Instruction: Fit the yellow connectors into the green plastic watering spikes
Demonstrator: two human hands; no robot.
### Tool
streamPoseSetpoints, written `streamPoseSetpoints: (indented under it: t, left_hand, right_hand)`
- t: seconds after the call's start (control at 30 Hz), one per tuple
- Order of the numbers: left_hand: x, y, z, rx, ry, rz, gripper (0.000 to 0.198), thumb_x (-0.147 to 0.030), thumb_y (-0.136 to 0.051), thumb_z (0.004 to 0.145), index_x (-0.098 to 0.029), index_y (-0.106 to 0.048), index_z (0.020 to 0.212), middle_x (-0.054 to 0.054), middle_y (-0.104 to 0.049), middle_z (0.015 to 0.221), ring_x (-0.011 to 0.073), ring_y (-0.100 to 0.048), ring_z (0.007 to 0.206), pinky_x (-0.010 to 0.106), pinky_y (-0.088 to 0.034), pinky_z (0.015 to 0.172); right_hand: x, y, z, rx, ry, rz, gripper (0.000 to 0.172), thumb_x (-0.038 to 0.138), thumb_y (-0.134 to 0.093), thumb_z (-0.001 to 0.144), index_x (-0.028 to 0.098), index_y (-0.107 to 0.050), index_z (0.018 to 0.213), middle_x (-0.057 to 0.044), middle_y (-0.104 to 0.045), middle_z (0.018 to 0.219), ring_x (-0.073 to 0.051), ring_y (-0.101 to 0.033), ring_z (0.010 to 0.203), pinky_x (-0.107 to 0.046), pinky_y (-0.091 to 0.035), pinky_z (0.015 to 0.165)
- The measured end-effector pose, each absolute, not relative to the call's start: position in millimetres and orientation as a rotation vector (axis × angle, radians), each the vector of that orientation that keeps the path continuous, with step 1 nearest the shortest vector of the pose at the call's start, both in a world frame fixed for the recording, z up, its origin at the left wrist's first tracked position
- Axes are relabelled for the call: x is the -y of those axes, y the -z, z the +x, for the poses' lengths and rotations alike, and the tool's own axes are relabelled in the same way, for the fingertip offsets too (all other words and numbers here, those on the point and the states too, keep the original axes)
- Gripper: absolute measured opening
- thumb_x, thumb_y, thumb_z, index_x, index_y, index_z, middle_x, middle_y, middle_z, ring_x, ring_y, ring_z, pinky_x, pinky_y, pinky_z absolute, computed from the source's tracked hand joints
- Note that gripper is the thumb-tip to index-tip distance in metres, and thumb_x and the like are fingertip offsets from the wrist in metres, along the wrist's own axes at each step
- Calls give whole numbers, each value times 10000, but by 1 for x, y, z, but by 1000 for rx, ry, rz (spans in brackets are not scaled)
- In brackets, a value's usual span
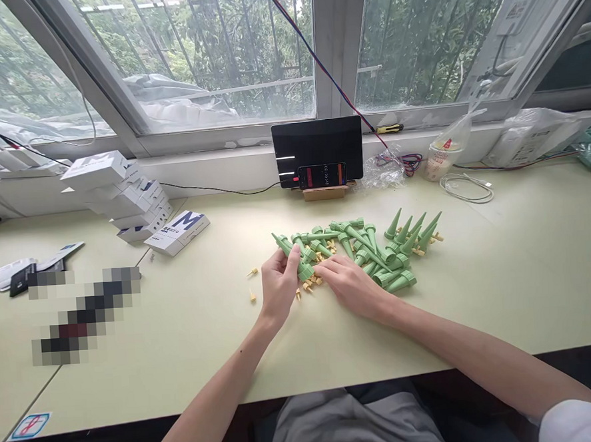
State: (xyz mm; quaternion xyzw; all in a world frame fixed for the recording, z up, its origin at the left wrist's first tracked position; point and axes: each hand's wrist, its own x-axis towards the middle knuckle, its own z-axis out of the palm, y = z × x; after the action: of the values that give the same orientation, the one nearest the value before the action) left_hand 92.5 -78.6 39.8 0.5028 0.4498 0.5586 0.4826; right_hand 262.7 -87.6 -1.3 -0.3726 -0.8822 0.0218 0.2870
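Note:
My left hand (280, 282) is closed round a green cone-shaped spike (304, 271), with its wide collar end toward my right hand. My right hand (348, 284) has its fingertips together at that collar, beside small yellow pieces (315, 282); what its fingers pinch, if anything, is too small to make out. Behind and to the right of my hands lies a heap of green spikes (372, 249). Several green spikes (406, 231) with yellow tips stand or lean at its right end. A loose yellow piece (253, 295) lies left of my left hand.
A phone (321, 176) leans on a black tablet (315, 146) at the back. White boxes (123, 191) are stacked at the left, with one box (177, 233) lying nearer. A cup (442, 159) in a plastic bag and a white cable (466, 189) are at the back right.

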Motion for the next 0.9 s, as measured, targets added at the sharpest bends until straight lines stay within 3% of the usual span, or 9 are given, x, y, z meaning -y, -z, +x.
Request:
streamPoseSetpoints:
  t: [0.5,0.67,0.9]
  left_hand:
    - [77,-37,92,-1096,-1319,1272,428,-507,-649,861,-183,-459,655,-60,-316,572,60,-281,448,196,-250,374]
    - [78,-38,92,-1091,-1296,1291,436,-515,-651,855,-185,-451,652,-59,-319,569,63,-290,446,203,-257,378]
    - [79,-39,93,-1081,-1296,1327,417,-516,-651,855,-178,-491,670,-55,-339,571,62,-301,448,202,-261,382]
  right_hand:
    - [89,1,262,2325,18,-1108,223,54,-412,979,166,-602,945,-94,-598,922,-204,-509,833,-321,-464,734]
    - [90,-1,262,2256,-13,-1069,272,63,-373,989,167,-605,893,-78,-567,875,-184,-495,791,-298,-457,680]
    - [89,-1,267,1942,-102,-852,237,157,-414,1024,217,-609,1145,-88,-577,994,-177,-591,849,-306,-537,694]
